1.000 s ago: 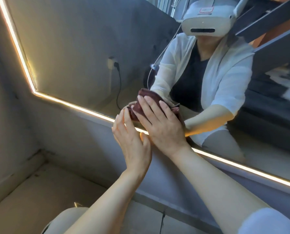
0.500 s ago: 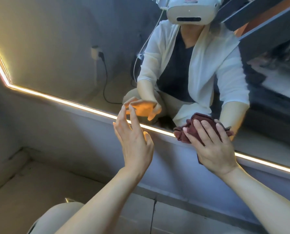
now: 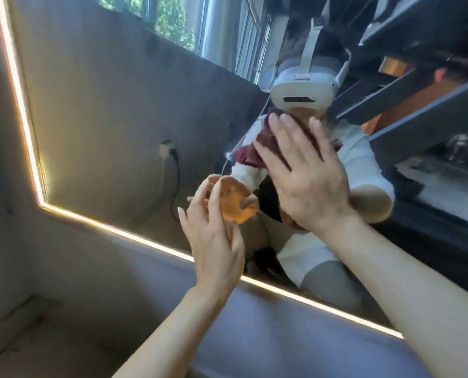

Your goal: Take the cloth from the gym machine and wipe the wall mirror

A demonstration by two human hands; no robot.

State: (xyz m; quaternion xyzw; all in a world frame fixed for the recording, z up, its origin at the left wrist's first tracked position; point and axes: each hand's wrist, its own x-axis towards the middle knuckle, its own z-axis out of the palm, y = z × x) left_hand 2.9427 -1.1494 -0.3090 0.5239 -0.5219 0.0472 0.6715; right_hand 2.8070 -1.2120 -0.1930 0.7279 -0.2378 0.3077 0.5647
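We had our right hand (image 3: 306,181) flat against the wall mirror (image 3: 112,110), fingers straight and spread, pressing the cloth (image 3: 248,154) to the glass right of the frame's centre. The cloth was dark maroon and bunched into soft folds, showing only past our fingertips and along the hand's left edge. Our left hand (image 3: 213,241) was raised just below and to the left, fingers loosely apart and lightly bent, gripping nothing; we could not tell whether its tips met the glass. A glowing light strip (image 3: 25,110) edged the mirror at left and along the bottom. The reflected white headset (image 3: 303,90) bore a small red-bordered label, too blurred to read.
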